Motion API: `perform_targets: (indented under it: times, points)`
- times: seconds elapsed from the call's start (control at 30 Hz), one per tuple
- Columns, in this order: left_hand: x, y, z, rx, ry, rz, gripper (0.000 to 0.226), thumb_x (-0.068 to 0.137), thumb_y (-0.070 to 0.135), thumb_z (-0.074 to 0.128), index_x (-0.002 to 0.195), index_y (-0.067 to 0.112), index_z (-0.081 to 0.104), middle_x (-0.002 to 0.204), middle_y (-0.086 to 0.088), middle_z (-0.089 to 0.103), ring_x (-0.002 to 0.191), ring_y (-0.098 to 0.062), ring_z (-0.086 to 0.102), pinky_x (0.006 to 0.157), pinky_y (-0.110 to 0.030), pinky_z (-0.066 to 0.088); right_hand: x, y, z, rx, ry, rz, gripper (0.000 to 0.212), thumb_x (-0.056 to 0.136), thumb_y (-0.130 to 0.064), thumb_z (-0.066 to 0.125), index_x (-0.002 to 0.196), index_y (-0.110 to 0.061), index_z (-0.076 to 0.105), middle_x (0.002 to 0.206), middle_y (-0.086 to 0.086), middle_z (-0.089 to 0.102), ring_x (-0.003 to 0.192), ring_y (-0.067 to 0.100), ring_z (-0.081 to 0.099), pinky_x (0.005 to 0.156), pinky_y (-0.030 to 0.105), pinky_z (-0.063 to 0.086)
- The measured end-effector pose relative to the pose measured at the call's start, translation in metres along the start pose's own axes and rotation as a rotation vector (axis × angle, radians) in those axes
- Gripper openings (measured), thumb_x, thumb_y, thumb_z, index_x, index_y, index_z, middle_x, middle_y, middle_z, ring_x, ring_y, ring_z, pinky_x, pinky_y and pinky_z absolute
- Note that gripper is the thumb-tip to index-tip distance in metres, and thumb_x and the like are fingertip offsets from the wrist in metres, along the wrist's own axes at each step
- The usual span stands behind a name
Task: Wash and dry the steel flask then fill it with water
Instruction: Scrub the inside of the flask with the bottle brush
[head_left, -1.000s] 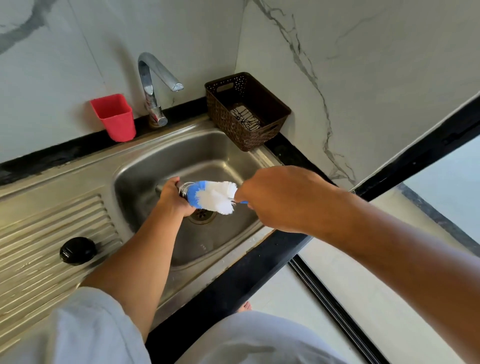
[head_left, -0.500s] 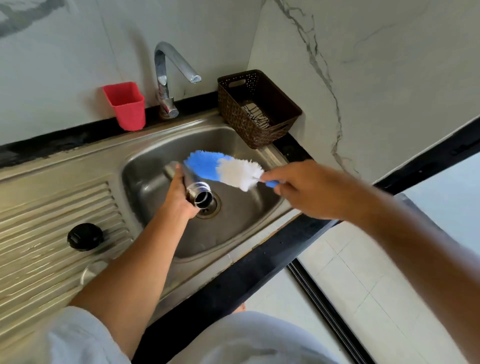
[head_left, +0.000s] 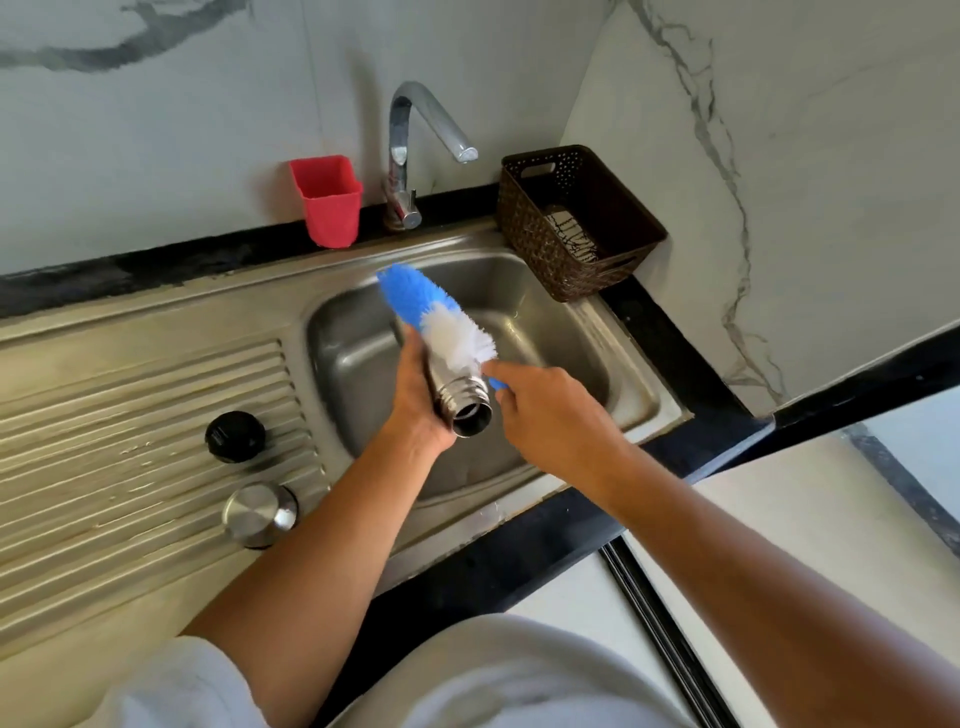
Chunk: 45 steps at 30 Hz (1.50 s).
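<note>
Fingers of my left hand (head_left: 415, 402) are curling round the steel flask (head_left: 458, 388), holding it tilted over the sink (head_left: 358, 374) with its open threaded mouth pointing toward me. Fingers of my right hand (head_left: 545, 413) are pinching the handle of the bottle brush (head_left: 441, 322), whose blue-and-white bristles are lying against the flask's side. A black cap (head_left: 235, 436) and a steel lid (head_left: 258, 514) are sitting on the drainboard (head_left: 104, 415), to the sink's left.

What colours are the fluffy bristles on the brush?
The brush bristles are blue at the tip and white nearer the handle, seen in the head view.
</note>
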<state>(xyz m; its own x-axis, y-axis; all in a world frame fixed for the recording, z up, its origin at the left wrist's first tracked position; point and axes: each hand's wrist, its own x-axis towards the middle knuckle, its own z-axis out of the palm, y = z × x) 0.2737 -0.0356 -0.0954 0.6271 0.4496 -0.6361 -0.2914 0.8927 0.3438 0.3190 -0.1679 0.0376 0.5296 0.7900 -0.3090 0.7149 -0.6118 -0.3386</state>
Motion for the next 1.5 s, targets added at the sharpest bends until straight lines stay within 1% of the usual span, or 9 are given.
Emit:
perform_targets:
  times: [0.17, 0.4, 0.57, 0.73, 0.83, 0.93, 1.17, 1.3, 1.5]
  points:
    - [0.008, 0.007, -0.013, 0.036, 0.017, 0.059, 0.054, 0.100, 0.058, 0.058, 0.129, 0.014, 0.070, 0.106, -0.008, 0.077, 0.089, -0.028, 0.074, 0.097, -0.047, 0.056, -0.017, 0.010, -0.011, -0.111, -0.008, -0.031, 0.034, 0.106, -0.019, 0.041, 0.133, -0.027, 0.060, 0.115, 0.002, 0.074, 0.090, 0.024, 0.071, 0.080, 0.044, 0.061]
    - [0.000, 0.005, 0.001, 0.084, 0.047, -0.002, 0.049, 0.104, 0.044, 0.053, 0.134, 0.007, 0.064, 0.103, -0.015, 0.072, 0.081, -0.029, 0.071, 0.076, -0.041, 0.059, -0.002, 0.013, -0.015, -0.231, 0.180, -0.020, 0.042, 0.107, -0.020, 0.046, 0.147, -0.031, 0.050, 0.095, 0.005, 0.071, 0.082, 0.029, 0.068, 0.066, 0.037, 0.056]
    - [0.007, 0.018, -0.009, 0.087, 0.090, 0.044, 0.058, 0.100, 0.058, 0.056, 0.131, 0.008, 0.058, 0.103, -0.017, 0.068, 0.082, -0.031, 0.069, 0.086, -0.047, 0.058, -0.019, 0.029, -0.048, -0.091, 0.282, -0.031, 0.037, 0.108, -0.021, 0.047, 0.143, -0.030, 0.055, 0.080, 0.000, 0.064, 0.062, 0.016, 0.063, 0.058, 0.042, 0.060]
    - [0.011, 0.013, 0.001, 0.098, 0.011, 0.082, 0.063, 0.095, 0.059, 0.064, 0.143, 0.018, 0.059, 0.124, -0.013, 0.074, 0.109, -0.032, 0.073, 0.095, -0.051, 0.059, -0.022, 0.020, -0.007, -0.045, 0.092, -0.037, 0.052, 0.106, -0.014, 0.046, 0.154, -0.034, 0.046, 0.092, -0.003, 0.060, 0.071, 0.015, 0.065, 0.069, 0.040, 0.062]
    - [0.002, -0.004, 0.004, 0.173, -0.007, -0.023, 0.053, 0.099, 0.055, 0.059, 0.123, 0.010, 0.071, 0.098, -0.012, 0.074, 0.082, -0.028, 0.069, 0.078, -0.041, 0.057, -0.004, 0.010, 0.001, -0.091, 0.103, -0.047, 0.051, 0.103, -0.010, 0.045, 0.152, -0.024, 0.048, 0.095, 0.005, 0.061, 0.081, 0.026, 0.065, 0.074, 0.039, 0.058]
    - [0.005, -0.013, -0.005, 0.177, 0.024, -0.024, 0.053, 0.099, 0.049, 0.058, 0.129, 0.006, 0.067, 0.104, -0.017, 0.073, 0.081, -0.032, 0.070, 0.081, -0.044, 0.058, -0.001, 0.009, -0.014, -0.128, 0.027, 0.012, 0.042, 0.103, -0.010, 0.045, 0.143, -0.021, 0.056, 0.121, 0.007, 0.071, 0.101, 0.030, 0.071, 0.085, 0.042, 0.061]
    - [-0.002, -0.006, 0.006, 0.165, -0.060, 0.031, 0.067, 0.098, 0.075, 0.043, 0.124, 0.018, 0.066, 0.088, -0.003, 0.073, 0.070, -0.020, 0.071, 0.062, -0.031, 0.060, -0.011, 0.007, 0.000, -0.158, 0.032, 0.029, 0.042, 0.103, -0.012, 0.047, 0.143, -0.023, 0.053, 0.101, 0.005, 0.069, 0.092, 0.031, 0.071, 0.078, 0.043, 0.062]
    - [0.000, 0.001, 0.004, 0.062, -0.020, 0.023, 0.069, 0.094, 0.067, 0.059, 0.137, 0.013, 0.065, 0.120, -0.011, 0.075, 0.106, -0.031, 0.072, 0.104, -0.050, 0.054, -0.002, 0.013, -0.006, -0.040, 0.006, 0.072, 0.039, 0.102, -0.010, 0.047, 0.137, -0.021, 0.060, 0.123, 0.003, 0.070, 0.098, 0.024, 0.071, 0.084, 0.041, 0.062]
    - [0.003, 0.017, 0.000, 0.040, 0.056, 0.039, 0.054, 0.094, 0.053, 0.067, 0.130, 0.013, 0.064, 0.113, -0.015, 0.076, 0.106, -0.035, 0.073, 0.100, -0.055, 0.056, -0.007, 0.028, 0.001, 0.022, -0.008, 0.111, 0.036, 0.106, -0.011, 0.042, 0.136, -0.017, 0.061, 0.117, 0.007, 0.072, 0.082, 0.022, 0.073, 0.076, 0.041, 0.064]
